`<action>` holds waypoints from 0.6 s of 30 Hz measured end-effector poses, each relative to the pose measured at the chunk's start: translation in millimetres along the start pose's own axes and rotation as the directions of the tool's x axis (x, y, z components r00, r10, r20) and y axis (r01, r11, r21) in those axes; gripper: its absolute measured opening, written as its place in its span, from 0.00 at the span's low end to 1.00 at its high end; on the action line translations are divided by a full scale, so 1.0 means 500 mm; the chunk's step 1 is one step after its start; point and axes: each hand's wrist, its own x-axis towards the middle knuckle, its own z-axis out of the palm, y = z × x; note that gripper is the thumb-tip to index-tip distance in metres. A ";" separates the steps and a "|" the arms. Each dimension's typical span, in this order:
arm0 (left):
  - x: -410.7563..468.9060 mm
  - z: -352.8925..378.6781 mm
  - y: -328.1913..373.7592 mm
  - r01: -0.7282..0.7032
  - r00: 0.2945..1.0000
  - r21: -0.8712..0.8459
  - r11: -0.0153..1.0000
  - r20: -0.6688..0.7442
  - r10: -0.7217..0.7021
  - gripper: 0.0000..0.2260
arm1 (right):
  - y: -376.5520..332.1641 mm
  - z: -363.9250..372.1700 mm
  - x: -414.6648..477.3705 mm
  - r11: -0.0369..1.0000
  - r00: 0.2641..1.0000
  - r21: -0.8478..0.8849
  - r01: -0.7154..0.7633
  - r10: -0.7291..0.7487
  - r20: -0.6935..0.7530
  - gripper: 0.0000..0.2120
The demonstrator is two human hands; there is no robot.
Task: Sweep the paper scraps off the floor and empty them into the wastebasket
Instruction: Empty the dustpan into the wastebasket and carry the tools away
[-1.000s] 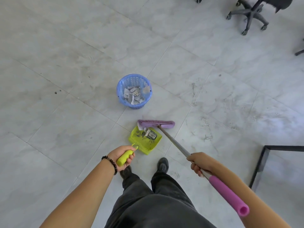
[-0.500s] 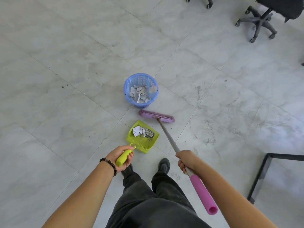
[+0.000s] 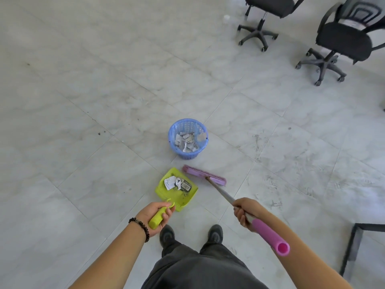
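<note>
A lime-green dustpan [image 3: 187,195] lies low over the tiled floor in front of my feet, with crumpled paper scraps [image 3: 173,182] and a dark barcode label in it. My left hand [image 3: 156,213] grips its handle. My right hand [image 3: 245,211] holds the grey shaft of a broom just above its pink grip. The purple broom head [image 3: 203,177] rests on the floor right of the dustpan, apart from it. Beyond both stands a blue wastebasket [image 3: 174,140] with several paper scraps inside.
Two black office chairs [image 3: 264,9] [image 3: 343,40] on castors stand at the far right. A black metal frame [image 3: 354,245] is at my near right. My two shoes [image 3: 215,233] are just behind the dustpan. Bare grey tile spreads left and ahead.
The broom head has pulled away from the dustpan's mouth toward the right. The view has tilted up, bringing the chairs in. The dustpan has stayed in my left hand.
</note>
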 end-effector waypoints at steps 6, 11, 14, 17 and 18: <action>-0.078 -0.002 -0.008 -0.190 0.977 0.115 0.975 -0.074 0.199 0.01 | -0.027 0.048 -0.002 0.994 0.993 0.065 0.090 -0.095 0.067 0.04; -0.117 0.010 -0.019 -0.340 0.924 0.264 0.903 -0.087 0.373 0.05 | -0.038 0.057 0.011 0.954 0.979 0.263 0.143 -0.175 0.102 0.11; -0.127 0.017 -0.029 -0.412 0.873 0.433 0.802 -0.064 0.483 0.08 | -0.035 0.049 0.021 0.918 0.979 0.381 0.106 -0.164 0.124 0.14; -0.126 0.024 -0.038 -0.441 0.827 0.556 0.704 -0.052 0.559 0.10 | -0.025 0.035 0.029 0.914 0.976 0.403 0.052 -0.132 0.173 0.10; -0.124 0.028 -0.041 -0.446 0.817 0.583 0.680 -0.045 0.575 0.10 | -0.020 0.029 0.034 0.910 0.977 0.413 0.040 -0.122 0.174 0.08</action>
